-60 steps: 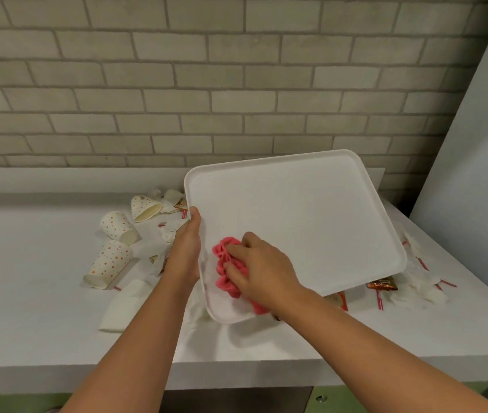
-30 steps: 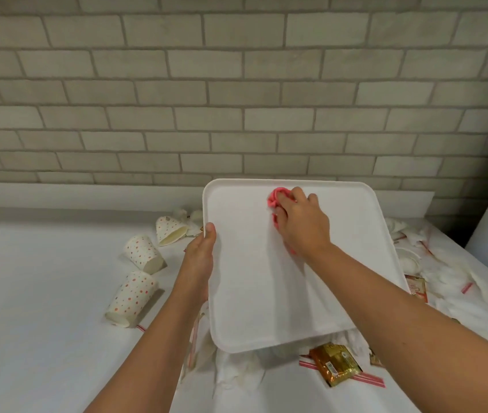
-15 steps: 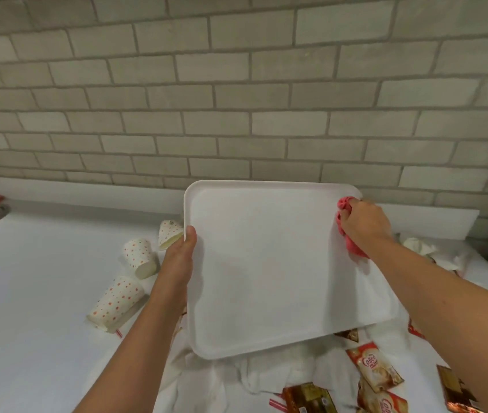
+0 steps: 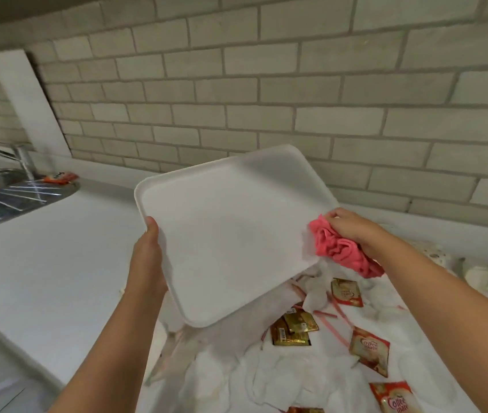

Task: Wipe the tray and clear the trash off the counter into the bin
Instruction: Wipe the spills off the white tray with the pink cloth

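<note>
The white tray (image 4: 225,231) is held tilted above the white counter (image 4: 43,263). My left hand (image 4: 147,260) grips its left rim, thumb on top. At the tray's right edge my right hand (image 4: 353,231) holds a crumpled pink cloth (image 4: 341,250). Trash lies on the counter below: gold sachets (image 4: 293,327), red-and-cream creamer sachets (image 4: 371,351), crumpled white napkins (image 4: 272,380) and thin red stirrers (image 4: 339,323). No bin is in view.
A steel sink with drainboard (image 4: 7,195) and tap (image 4: 22,159) sits at the far left, an orange packet (image 4: 59,177) beside it. A brick wall (image 4: 266,84) backs the counter. More white wrappers (image 4: 487,278) lie at the right.
My right hand wiped the pink cloth from the tray's near left up and across to its right edge. The view swung left, revealing the sink; the dotted paper cups have gone out of sight.
</note>
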### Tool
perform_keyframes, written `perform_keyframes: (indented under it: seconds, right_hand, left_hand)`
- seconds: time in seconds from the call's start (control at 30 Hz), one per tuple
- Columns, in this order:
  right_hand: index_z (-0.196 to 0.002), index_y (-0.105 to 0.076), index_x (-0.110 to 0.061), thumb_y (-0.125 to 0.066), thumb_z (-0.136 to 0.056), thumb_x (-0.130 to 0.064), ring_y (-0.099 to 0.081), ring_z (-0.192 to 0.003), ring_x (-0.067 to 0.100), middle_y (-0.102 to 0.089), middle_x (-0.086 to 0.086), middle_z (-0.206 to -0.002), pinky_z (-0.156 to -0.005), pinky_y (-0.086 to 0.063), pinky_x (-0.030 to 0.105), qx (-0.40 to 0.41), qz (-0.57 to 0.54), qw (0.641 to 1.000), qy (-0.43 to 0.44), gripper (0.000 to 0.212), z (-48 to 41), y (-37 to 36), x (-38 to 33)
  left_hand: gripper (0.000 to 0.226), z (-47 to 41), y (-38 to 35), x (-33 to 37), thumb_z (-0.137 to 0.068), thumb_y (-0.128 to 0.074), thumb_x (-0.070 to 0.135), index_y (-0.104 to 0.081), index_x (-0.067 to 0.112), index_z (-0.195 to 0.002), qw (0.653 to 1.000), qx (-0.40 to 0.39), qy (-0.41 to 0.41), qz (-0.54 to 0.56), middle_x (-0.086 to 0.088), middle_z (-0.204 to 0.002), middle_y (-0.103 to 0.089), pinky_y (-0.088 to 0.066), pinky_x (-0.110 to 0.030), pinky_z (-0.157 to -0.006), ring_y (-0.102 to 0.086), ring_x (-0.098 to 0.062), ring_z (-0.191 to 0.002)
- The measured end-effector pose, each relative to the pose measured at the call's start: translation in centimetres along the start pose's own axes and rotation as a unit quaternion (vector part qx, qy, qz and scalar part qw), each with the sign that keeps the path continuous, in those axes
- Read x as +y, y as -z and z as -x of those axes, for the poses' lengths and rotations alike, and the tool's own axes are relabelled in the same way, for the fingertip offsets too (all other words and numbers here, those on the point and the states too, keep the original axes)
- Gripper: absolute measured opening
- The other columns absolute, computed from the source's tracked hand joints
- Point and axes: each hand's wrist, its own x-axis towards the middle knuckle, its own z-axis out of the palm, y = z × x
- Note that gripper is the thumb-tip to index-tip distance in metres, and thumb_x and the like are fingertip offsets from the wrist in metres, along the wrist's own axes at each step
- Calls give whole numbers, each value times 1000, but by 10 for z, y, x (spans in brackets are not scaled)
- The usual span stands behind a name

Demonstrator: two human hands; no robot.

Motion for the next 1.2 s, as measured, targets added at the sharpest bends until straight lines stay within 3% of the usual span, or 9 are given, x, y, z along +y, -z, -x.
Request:
perform_keyframes:
  seconds: [0.13, 0.3, 0.43, 0.5, 0.6, 0.73, 0.83, 1.0, 1.2]
  right_hand:
    - [-78, -66, -17, -57, -90, -40, -58, -66, 19, -66, 7, -80, -75, -47, 35, -112, -99, 989, 12, 28, -9, -26, -23]
    - [-70, -62, -10, -55, -93, -32, -59, -45, 14, -64, 5, -60, -53, -51, 24, -169, -23, 985, 2, 33, -2, -87, -60]
    - [-73, -60, -13, -52, -90, -47, -61, -50, 12, -64, 2, -63, -54, -55, 21, -337, -140, 931, -32, 38, 13, -153, -99]
    - [-68, -55, -15, -47, -95, -41, -59, -47, 8, -61, -2, -57, -52, -52, 18, -390, -208, 897, -24, 38, 13, -185, -116]
    - [-64, -54, -15, -51, -95, -31, -56, -42, 6, -60, -5, -50, -55, -50, 20, -388, -258, 885, -24, 35, 7, -227, -138]
    - [-86, -60, -13, -55, -94, -20, -59, -43, 8, -63, -2, -53, -74, -47, 28, -347, -342, 872, -50, 12, -13, -269, -162]
    - [-78, -59, -14, -51, -97, -23, -61, -46, 7, -64, -3, -53, -60, -51, 22, -348, -348, 869, -55, 23, -24, -294, -174]
    - [-70, -58, -13, -55, -94, -22, -59, -47, 6, -63, -3, -55, -53, -50, 18, -358, -311, 878, -62, 26, -35, -324, -182]
    - [-60, -62, -16, -58, -93, -28, -54, -61, 10, -57, -3, -66, -66, -47, 21, -363, -316, 872, -90, 35, -60, -342, -172]
  left_hand:
    - [51, -12, 20, 13, -93, -35, 57, -57, 21, -121, 997, 54, -21, 58, 1, -109, -68, -51, -34, -77, -65, -19, -98]
    - [49, -38, 56, 33, -98, -32, 48, -45, 14, -132, 982, 99, -32, 157, 3, -104, -65, -46, -36, -93, -63, -16, -93]
    - [48, -56, 84, 49, -99, -32, 45, -41, 16, -137, 970, 114, -26, 215, -1, -119, -62, -47, -39, -94, -62, -19, -98]
    - [48, -67, 97, 59, -99, -33, 45, -42, 17, -137, 966, 123, -20, 226, -2, -127, -59, -47, -41, -98, -62, -19, -98]
    - [39, -84, 119, 74, -98, -38, 42, -46, 19, -128, 964, 128, -23, 231, -2, -131, -58, -45, -41, -102, -60, -20, -106]
    - [29, -98, 153, 85, -97, -43, 30, -57, 15, -118, 973, 45, -6, 226, -4, -126, -62, -47, -40, -99, -61, -20, -112]
    - [28, -102, 171, 89, -91, -44, 12, -72, 11, -88, 985, -54, 19, 164, -4, -94, -74, -57, -34, -77, -72, -17, -84]
    - [25, -126, 197, 91, -90, -35, -1, -59, 8, -93, 987, -58, 15, 147, -3, -80, -74, -57, -24, -65, -72, -14, -72]
    - [17, -165, 213, 71, -93, -41, 5, -58, 6, -97, 985, -30, 20, 167, -3, -81, -74, -58, -24, -66, -72, -13, -72]
